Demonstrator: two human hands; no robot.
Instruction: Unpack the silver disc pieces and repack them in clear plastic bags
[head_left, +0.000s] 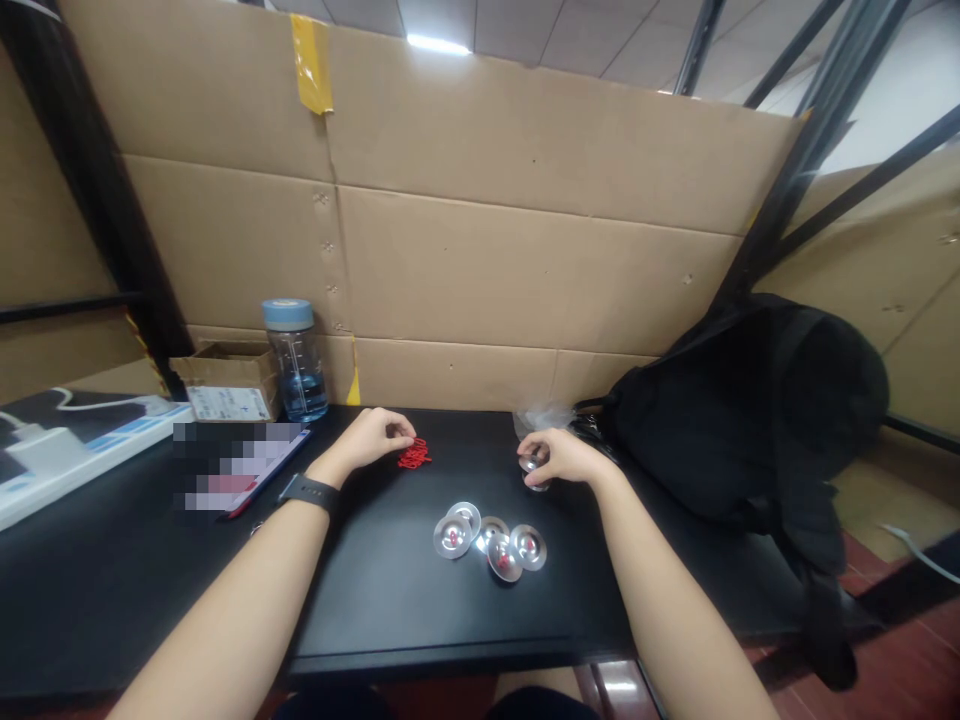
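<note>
My left hand (381, 440), with a dark watch band on its wrist, pinches at the edge of a small heap of red cords (415, 456). On the right, my right hand (561, 458) has its thumb and fingers closed round small shiny metal cymbals (534, 465), partly hidden by the fingers. Between and nearer to me lie several more silver cymbals (453, 537), some overlapping, with domed middles. Bits of red cord (529, 545) show at the centres of some. Behind my right hand is a crumpled clear plastic bag (544, 415).
A black backpack (757, 420) fills the right side of the black table (420, 620). At the left are a white power strip (90, 460), a small open carton (229, 385), a blue-lidded bottle (295, 360) and a flat, partly blurred item (259, 465). Cardboard (487, 260) walls the back.
</note>
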